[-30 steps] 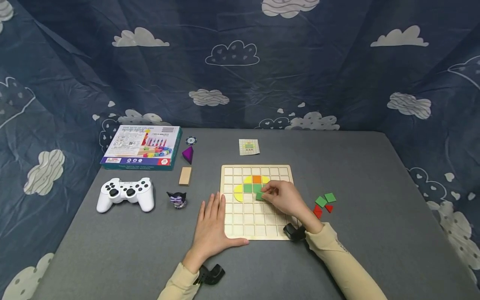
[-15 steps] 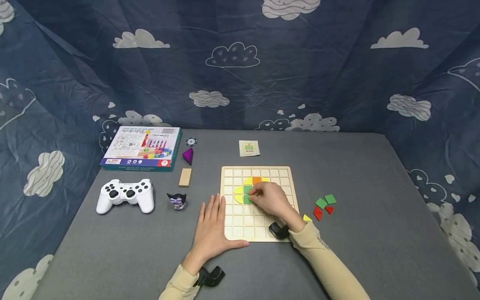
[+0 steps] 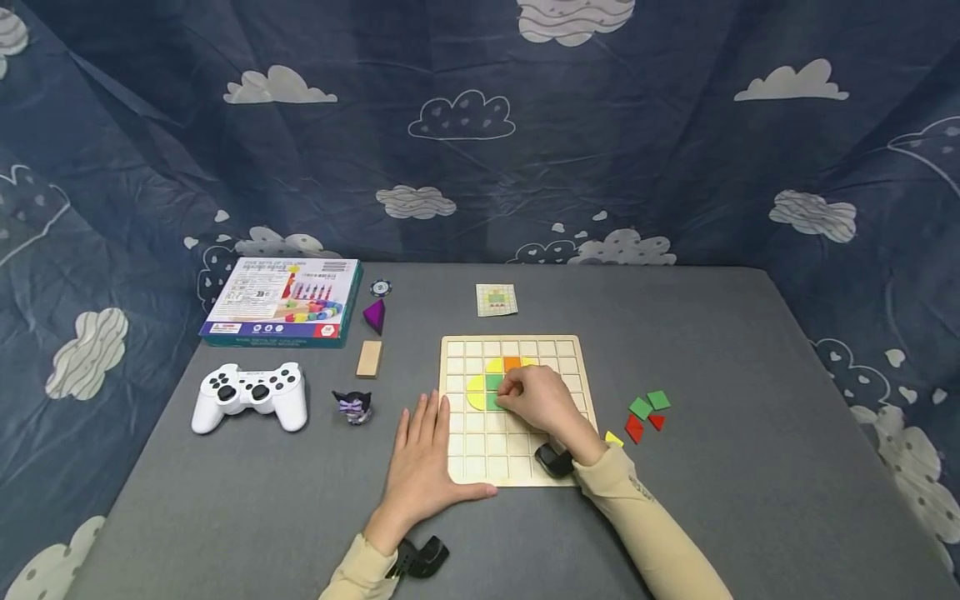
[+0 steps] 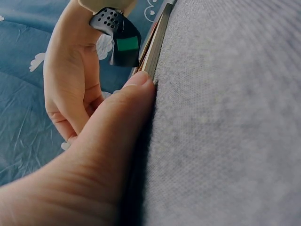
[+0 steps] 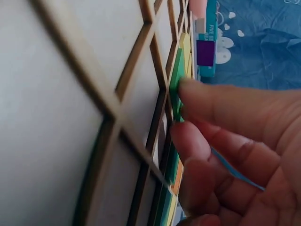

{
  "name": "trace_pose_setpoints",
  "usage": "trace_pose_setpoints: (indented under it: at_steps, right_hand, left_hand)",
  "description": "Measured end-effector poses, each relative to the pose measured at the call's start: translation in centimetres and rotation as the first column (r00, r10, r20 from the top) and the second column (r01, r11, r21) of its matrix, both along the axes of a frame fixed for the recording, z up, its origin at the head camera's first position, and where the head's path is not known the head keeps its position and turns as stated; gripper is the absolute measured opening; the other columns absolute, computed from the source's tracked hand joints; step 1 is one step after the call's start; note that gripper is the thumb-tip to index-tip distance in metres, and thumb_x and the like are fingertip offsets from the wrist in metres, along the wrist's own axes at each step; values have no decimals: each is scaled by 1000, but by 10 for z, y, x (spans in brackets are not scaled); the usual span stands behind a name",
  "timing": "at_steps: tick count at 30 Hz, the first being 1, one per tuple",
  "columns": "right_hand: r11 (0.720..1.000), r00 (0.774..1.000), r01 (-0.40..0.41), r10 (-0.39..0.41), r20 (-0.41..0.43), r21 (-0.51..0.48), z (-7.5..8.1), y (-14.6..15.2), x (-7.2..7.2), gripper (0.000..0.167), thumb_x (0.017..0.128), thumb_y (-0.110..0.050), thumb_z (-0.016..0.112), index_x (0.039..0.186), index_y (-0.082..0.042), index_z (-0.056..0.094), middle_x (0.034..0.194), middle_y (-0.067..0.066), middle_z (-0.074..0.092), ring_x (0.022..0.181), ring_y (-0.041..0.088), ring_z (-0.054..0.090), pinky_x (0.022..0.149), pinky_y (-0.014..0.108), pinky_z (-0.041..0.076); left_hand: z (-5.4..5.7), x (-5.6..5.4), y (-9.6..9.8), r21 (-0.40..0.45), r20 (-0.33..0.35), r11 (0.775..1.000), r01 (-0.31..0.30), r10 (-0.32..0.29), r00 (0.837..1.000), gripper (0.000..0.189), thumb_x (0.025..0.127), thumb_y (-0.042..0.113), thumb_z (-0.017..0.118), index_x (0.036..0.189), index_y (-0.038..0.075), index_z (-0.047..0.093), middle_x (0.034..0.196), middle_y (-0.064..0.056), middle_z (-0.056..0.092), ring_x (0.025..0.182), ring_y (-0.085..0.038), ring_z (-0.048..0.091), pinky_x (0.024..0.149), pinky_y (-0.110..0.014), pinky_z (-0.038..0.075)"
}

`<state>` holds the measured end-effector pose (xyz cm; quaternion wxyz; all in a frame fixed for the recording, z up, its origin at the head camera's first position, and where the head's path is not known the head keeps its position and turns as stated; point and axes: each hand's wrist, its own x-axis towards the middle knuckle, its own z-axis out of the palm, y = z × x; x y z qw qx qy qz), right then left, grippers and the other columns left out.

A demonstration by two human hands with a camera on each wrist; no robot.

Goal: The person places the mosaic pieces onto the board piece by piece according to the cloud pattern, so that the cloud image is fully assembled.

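Note:
In the head view a square wooden grid board [image 3: 468, 462] lies flat in front of the person. Yellow rounded tiles [image 3: 476, 392], an orange tile [image 3: 512, 363] and a green square tile [image 3: 494, 381] sit in its cells. The right hand [image 3: 542, 402] is over the board's middle, pinching another green square tile [image 5: 177, 82] at its edge; in the right wrist view the thumb lies against that tile, low at the grid. The left hand [image 3: 424, 461] rests spread at the board's lower left corner, thumb along the front edge. Cells under the right hand are hidden.
Right of the board lie green squares [image 3: 641, 407], red triangles [image 3: 633, 429] and a partly covered yellow piece [image 3: 613, 438]. A pattern card [image 3: 497, 301] lies behind it. Leftward are a game controller [image 3: 251, 397], a box [image 3: 281, 300], a wooden block [image 3: 369, 359] and a small figurine [image 3: 352, 407].
The right hand has moved left across the board with the green square tile, to below the left green tile, uncovering the yellow piece at right. The left hand stays in place.

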<state>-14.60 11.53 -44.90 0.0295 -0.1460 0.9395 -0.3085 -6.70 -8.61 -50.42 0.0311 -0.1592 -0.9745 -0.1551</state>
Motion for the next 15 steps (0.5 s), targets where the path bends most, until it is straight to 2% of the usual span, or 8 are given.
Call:
trace_pose_setpoints:
  at_steps: [5, 9, 15]
  right_hand:
    - [999, 999, 16, -15, 34, -41, 3, 26, 3, 7, 78, -18, 78, 76, -14, 72, 63, -9, 57, 56, 9, 49, 56, 29, 40]
    - [991, 993, 114, -116, -26, -74, 3, 62, 3, 9, 81, -18, 75, 79, -10, 72, 65, -6, 59, 55, 12, 50, 52, 30, 40]
    - [949, 945, 314, -315, -92, -20, 4, 120, 8, 18, 84, -23, 73, 86, -5, 71, 72, 4, 65, 54, 16, 52, 47, 33, 39]
  left_hand:
    - [-1, 0, 2, 8, 4, 1000, 10, -10, 1000, 136, 58, 93, 47, 150, -1, 14, 156, -18, 12, 143, -30, 4, 112, -47, 0]
    - [-1, 1, 1, 13, 7, 1000, 7, -7, 1000, 136, 57, 92, 50, 150, -1, 13, 156, -18, 12, 143, -29, 3, 112, -47, 0]
    - [-1, 2, 0, 10, -8, 1000, 14, -14, 1000, 135, 58, 91, 50, 150, -1, 14, 155, -19, 13, 143, -30, 5, 112, -48, 2]
